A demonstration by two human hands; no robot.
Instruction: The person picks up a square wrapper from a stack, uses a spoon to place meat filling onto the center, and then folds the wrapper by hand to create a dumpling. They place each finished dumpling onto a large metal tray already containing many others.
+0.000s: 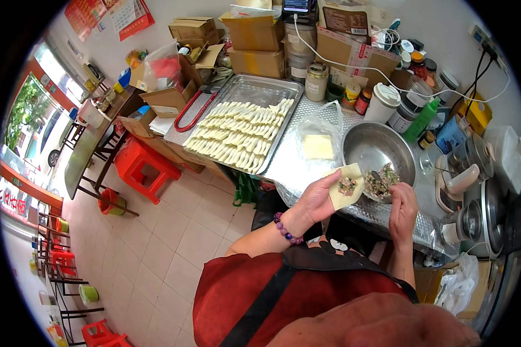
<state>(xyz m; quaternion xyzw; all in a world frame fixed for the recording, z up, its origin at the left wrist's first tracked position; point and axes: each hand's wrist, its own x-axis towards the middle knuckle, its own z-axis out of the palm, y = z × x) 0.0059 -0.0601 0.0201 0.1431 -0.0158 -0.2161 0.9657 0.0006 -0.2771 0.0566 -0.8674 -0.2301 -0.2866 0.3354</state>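
Observation:
On the palm and fingers of my left hand lies a square dough wrapper with a dab of meat and green filling on it. My right hand is closed on a thin utensil whose rounded dark end is at the filling in the steel bowl. More minced filling sits low in that bowl. A stack of square wrappers rests on a clear plastic bag. Left of it, a metal tray holds rows of folded dumplings.
Jars, a white lidded cup and a green bottle stand behind the bowl. A red U-shaped lock lies beside the tray. Cardboard boxes line the wall. A red stool stands on the tiled floor at left.

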